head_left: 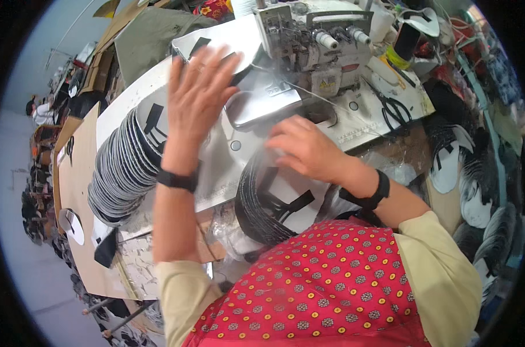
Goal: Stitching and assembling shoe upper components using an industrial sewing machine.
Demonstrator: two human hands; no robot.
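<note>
My left hand [199, 87] is raised over the sewing machine's white bed, palm down with its fingers spread. Under its fingertips lies a white fabric piece [239, 36] with dark patches. My right hand [306, 147] is a little blurred, its fingers loosely bent and apart from the thumb. No held thing shows in it. Just below it, a curved stack of dark-edged fabric pieces [254, 205] leans near my apron, its top piece white with a black strap. The sewing machine [314, 58] stands beyond both hands, with a shiny metal plate [265, 104] between them.
A long row of stacked grey-edged pieces [121, 168] lies left of my left forearm. Black scissors [396, 110] rest on the machine table's right. More stacked pieces [476, 191] sit at far right. A cardboard-coloured board [77, 173] borders the left side.
</note>
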